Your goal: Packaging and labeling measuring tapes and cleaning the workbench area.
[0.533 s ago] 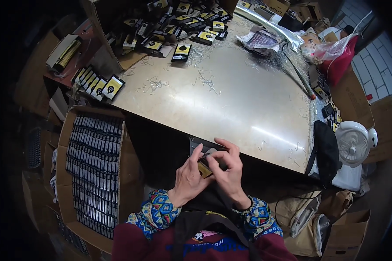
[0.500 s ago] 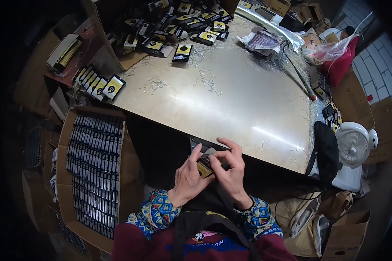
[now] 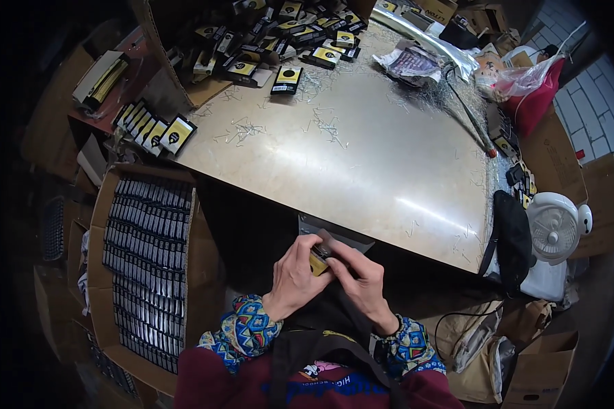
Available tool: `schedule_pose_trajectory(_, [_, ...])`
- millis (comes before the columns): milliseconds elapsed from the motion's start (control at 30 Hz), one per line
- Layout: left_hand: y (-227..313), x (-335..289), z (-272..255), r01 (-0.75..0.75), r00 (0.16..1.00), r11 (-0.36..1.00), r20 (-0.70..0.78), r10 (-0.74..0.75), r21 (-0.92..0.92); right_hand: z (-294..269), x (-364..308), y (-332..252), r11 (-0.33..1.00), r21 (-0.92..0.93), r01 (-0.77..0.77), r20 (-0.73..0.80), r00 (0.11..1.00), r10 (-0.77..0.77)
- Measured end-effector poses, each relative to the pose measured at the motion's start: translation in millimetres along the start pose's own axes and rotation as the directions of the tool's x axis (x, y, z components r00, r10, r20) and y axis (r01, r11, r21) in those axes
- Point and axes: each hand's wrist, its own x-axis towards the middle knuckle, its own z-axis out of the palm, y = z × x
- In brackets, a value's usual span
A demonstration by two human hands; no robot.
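A small black-and-yellow carton (image 3: 317,264) is between my hands, just off the near edge of the table (image 3: 361,157). My left hand (image 3: 295,276) is closed around its left side. My right hand (image 3: 363,276) pinches the upper end, with thumb and index finger at the carton's end flap. The fingers cover most of the carton, so I cannot see what is inside it. Behind my fingertips a dark grey tray-like piece (image 3: 341,235) juts out from under the table edge.
Left of me stands a big cardboard box (image 3: 102,273) packed with rows of dark cartons. Similar yellow-and-black cartons (image 3: 286,48) pile up at the far left, with loose thin metal pins (image 3: 242,131) near them. A white fan (image 3: 552,228) and a black bag (image 3: 512,235) are at the right.
The fingers of both hands have closed in over the top of the carton. My right index finger, raised and spread before, is now bent down onto its end.
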Motion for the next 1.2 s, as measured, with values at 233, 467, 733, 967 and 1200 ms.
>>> schedule_pose_trajectory(233, [7.3, -3.7, 0.5, 0.078, 0.997, 0.988, 0.012, -0.08, 0.133, 10.4, -1.6, -1.3, 0.966, 0.16, -0.203, -0.081, 0.973, 0.218])
schedule_pose_trajectory(467, [2.3, -2.6, 3.4, 0.031, 0.999, 0.996, -0.019, -0.029, 0.081, 14.3, 3.4, -1.9, 0.932, 0.257, -0.256, -0.131, 0.946, 0.296])
schedule_pose_trajectory(733, [5.9, 1.4, -13.3, 0.22, 0.974, 0.969, 0.09, -0.21, -0.113, 25.3, 6.2, 3.1, 0.781, -0.402, 0.478, -0.006, 0.851, -0.525])
schedule_pose_trajectory(967, [-27.3, 56.8, -61.7, 0.077, 0.995, 0.982, 0.08, -0.064, -0.175, -3.4, 9.4, 8.6, 0.904, -0.366, 0.22, -0.134, 0.949, -0.285])
schedule_pose_trajectory(1200, [-123.7, 123.0, -178.1, 0.391, 0.821, 0.73, -0.571, -0.002, 0.56, 7.4, 0.1, 8.3, 0.876, -0.343, 0.338, 0.0, 0.933, -0.36])
